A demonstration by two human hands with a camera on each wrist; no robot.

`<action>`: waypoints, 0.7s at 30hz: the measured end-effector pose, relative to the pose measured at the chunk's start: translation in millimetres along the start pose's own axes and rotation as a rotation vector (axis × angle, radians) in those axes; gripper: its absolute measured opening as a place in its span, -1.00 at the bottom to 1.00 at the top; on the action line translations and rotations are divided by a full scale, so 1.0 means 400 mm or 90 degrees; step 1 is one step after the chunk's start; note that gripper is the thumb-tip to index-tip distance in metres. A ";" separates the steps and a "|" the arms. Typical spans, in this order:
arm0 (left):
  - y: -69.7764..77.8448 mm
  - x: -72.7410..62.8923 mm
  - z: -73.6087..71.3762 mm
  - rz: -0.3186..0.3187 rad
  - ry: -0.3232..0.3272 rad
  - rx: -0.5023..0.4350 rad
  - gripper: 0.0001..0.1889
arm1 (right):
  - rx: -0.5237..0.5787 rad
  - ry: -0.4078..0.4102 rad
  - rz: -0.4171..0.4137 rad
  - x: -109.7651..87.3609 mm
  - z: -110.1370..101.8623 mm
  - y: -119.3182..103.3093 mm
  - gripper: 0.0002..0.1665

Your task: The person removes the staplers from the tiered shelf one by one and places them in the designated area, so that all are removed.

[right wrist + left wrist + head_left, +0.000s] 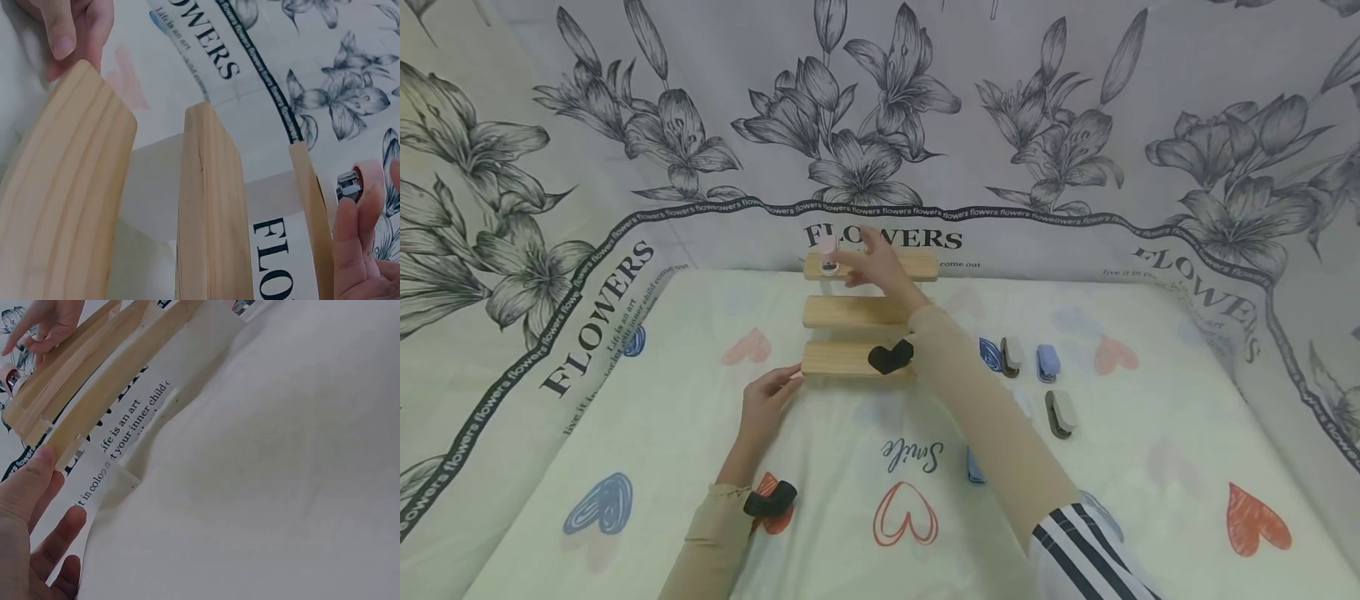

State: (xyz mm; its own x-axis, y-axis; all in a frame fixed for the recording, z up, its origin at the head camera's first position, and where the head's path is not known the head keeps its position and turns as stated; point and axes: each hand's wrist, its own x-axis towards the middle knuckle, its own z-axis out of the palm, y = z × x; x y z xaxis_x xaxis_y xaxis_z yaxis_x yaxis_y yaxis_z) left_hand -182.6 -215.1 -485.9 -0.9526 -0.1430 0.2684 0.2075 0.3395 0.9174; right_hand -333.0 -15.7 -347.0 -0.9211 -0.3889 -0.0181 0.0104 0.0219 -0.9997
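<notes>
A three-tier display rack with wooden bars (pixel 856 359) and clear side panels stands at the back middle. At the left end of its lowest bar, my left hand (pixel 767 400) pinches the corner between thumb and forefinger; its other fingers hang loosely bent in the left wrist view. A small pink stapler (pixel 827 250) stands upright on the top bar (pixel 917 265), near its left end. My right hand (pixel 877 265) reaches over the rack to it, fingers spread and fairly straight, fingertips right beside the stapler (pixel 369 170). The middle bar (pixel 209 206) carries nothing at its left part.
Right of the rack lie several small staplers: a grey-white one (pixel 1011 357), a blue one (pixel 1048 363) and another grey-white one (pixel 1061 414). A further blue stapler (pixel 975 467) is partly hidden by my right sleeve. A flower-printed cloth (pixel 700 237) hangs behind the table.
</notes>
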 end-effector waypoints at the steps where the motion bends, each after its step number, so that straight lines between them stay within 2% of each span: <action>1: 0.011 -0.003 -0.001 0.007 -0.002 0.004 -0.78 | -0.002 -0.005 0.002 -0.001 0.005 0.000 0.00; 3: 0.022 -0.006 -0.004 0.017 -0.005 0.017 -0.77 | 0.005 -0.020 0.007 -0.001 0.015 0.000 0.00; 6: 0.003 -0.003 -0.005 0.032 -0.002 0.028 -0.76 | 0.008 -0.036 0.015 0.002 0.032 0.001 0.00; 9: 0.003 -0.002 -0.005 0.032 0.001 0.014 -0.76 | 0.040 -0.033 0.019 0.012 0.048 0.000 -0.02; 13: 0.000 -0.001 -0.004 0.023 0.001 -0.013 -0.77 | 0.052 -0.009 0.039 0.017 0.068 -0.009 -0.10; 16: -0.036 0.005 -0.001 0.020 0.002 -0.018 -0.77 | 0.051 0.019 0.054 0.016 0.074 -0.016 -0.13; 21: -0.036 0.004 0.001 0.029 0.009 0.006 -0.75 | 0.061 0.059 0.048 0.016 0.067 -0.012 -0.15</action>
State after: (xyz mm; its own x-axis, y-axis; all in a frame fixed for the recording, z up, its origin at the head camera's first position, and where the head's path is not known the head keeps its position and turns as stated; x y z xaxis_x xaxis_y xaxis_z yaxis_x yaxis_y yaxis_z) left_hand -187.3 -219.9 -498.8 -0.9387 -0.1405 0.3147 0.2490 0.3548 0.9012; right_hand -328.4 -43.2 -342.9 -0.9484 -0.3022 -0.0955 0.1134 -0.0423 -0.9926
